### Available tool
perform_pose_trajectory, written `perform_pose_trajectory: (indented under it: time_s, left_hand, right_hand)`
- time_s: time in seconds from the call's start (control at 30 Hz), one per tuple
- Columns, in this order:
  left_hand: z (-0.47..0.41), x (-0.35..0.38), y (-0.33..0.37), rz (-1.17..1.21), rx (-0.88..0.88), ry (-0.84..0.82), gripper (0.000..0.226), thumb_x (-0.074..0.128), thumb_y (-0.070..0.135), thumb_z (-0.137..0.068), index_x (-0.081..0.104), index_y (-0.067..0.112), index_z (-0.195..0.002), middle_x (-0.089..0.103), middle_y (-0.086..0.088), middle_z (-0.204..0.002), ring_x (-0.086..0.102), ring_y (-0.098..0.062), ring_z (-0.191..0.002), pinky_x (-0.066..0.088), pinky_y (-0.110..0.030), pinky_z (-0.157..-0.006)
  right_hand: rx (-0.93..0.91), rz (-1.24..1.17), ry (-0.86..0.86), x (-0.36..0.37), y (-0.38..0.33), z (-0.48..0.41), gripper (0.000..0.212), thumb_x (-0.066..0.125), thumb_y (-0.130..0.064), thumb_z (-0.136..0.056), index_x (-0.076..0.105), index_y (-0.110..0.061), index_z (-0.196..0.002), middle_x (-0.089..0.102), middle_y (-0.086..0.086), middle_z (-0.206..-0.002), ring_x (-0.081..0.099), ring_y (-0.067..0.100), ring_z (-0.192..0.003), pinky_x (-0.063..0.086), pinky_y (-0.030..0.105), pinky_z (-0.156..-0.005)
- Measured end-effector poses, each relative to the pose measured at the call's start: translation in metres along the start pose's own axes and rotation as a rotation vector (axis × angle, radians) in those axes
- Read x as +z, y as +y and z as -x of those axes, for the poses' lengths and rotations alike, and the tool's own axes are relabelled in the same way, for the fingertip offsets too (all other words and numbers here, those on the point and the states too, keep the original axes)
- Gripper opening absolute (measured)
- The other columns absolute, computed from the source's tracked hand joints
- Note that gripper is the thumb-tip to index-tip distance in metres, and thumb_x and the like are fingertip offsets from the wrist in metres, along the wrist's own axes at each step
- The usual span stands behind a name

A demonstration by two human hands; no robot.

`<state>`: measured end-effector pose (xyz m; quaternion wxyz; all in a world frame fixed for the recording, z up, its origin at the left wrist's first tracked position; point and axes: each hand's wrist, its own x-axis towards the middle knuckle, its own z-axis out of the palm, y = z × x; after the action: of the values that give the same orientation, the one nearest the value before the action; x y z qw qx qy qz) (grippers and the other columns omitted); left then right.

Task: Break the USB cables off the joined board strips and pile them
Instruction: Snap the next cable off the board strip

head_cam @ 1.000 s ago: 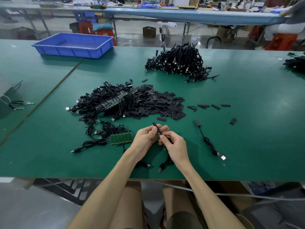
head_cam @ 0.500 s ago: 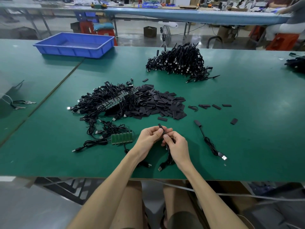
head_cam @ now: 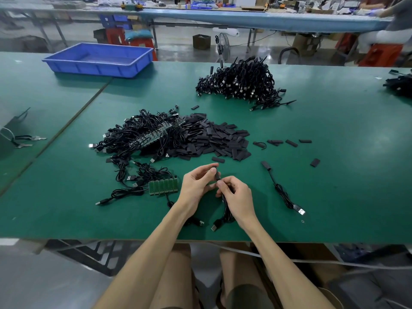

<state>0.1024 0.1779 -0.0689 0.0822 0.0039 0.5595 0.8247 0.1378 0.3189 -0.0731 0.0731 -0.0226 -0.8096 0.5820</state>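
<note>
Near the table's front edge, both my hands hold one black USB cable point(head_cam: 225, 210). My left hand point(head_cam: 196, 186) pinches the cable's black sleeved end, and my right hand point(head_cam: 237, 197) grips the cord just below it. The cable's USB plug hangs down by the front edge. Left of my hands lies a green joined board strip point(head_cam: 163, 186) with cables still attached. Behind it sits a heap of cables on board strips point(head_cam: 142, 137). A pile of separated cables point(head_cam: 240, 83) lies at the far middle. One finished cable point(head_cam: 283, 192) lies to the right.
A heap of flat black sleeves point(head_cam: 214, 139) sits behind my hands, with a few loose ones point(head_cam: 289, 142) to the right. A blue tray point(head_cam: 98, 60) stands far left. Scissors point(head_cam: 29, 140) lie at the left. Another person sits at the far right.
My hands shifted slightly; the black sleeved end that stuck up between my fingers now sits lower, pinched in my left fingertips. The cable stays in both hands.
</note>
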Motion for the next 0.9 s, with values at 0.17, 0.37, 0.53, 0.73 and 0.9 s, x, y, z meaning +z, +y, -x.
perform_pose_trajectory:
  time_s: [0.17, 0.37, 0.53, 0.73, 0.9]
  left_hand:
    - [0.0001, -0.0007, -0.0033, -0.037, 0.007, 0.003, 0.024, 0.069, 0.016, -0.096, 0.071, 0.006, -0.118, 0.074, -0.017, -0.111, 0.071, -0.031, -0.107, 0.058, -0.043, -0.093]
    - [0.0014, 0.0003, 0.001, -0.024, -0.012, -0.005, 0.026, 0.07, 0.015, -0.095, 0.069, 0.004, -0.119, 0.074, -0.02, -0.109, 0.071, -0.029, -0.103, 0.057, -0.044, -0.096]
    - [0.0023, 0.001, 0.0012, -0.102, -0.003, -0.027, 0.027, 0.068, 0.019, -0.097, 0.068, 0.008, -0.122, 0.074, -0.017, -0.107, 0.07, -0.028, -0.099, 0.055, -0.046, -0.098]
    - [0.0012, 0.0012, -0.003, -0.183, 0.033, -0.012, 0.025, 0.067, 0.018, -0.098, 0.068, 0.01, -0.122, 0.076, -0.012, -0.106, 0.072, -0.026, -0.101, 0.058, -0.038, -0.093]
    - [0.0011, 0.0082, -0.001, -0.283, 0.021, 0.058, 0.025, 0.064, 0.014, -0.1, 0.066, 0.004, -0.122, 0.078, -0.007, -0.1, 0.074, -0.022, -0.099, 0.059, -0.026, -0.081]
  right_hand:
    - [0.012, -0.012, 0.008, -0.0002, 0.0011, 0.0005, 0.015, 0.065, -0.022, -0.101, 0.072, -0.018, -0.088, 0.074, -0.002, -0.073, 0.07, 0.009, -0.072, 0.055, 0.022, -0.073]
    - [0.021, -0.013, 0.023, -0.0002, 0.0017, -0.0008, 0.016, 0.065, -0.021, -0.101, 0.072, -0.019, -0.086, 0.074, -0.004, -0.071, 0.07, 0.008, -0.069, 0.052, 0.017, -0.068]
    - [0.032, -0.008, 0.023, 0.0009, 0.0034, -0.0015, 0.018, 0.066, -0.022, -0.1, 0.072, -0.019, -0.083, 0.073, -0.004, -0.071, 0.068, 0.01, -0.068, 0.052, 0.023, -0.069]
    - [0.041, -0.007, 0.045, 0.0015, 0.0053, -0.0032, 0.016, 0.067, -0.022, -0.099, 0.072, -0.019, -0.084, 0.074, -0.006, -0.071, 0.068, 0.01, -0.066, 0.052, 0.019, -0.064]
    - [0.053, 0.01, 0.065, 0.0004, 0.0022, -0.0052, 0.018, 0.067, -0.025, -0.1, 0.073, -0.017, -0.085, 0.073, -0.005, -0.069, 0.067, 0.006, -0.065, 0.053, 0.02, -0.063]
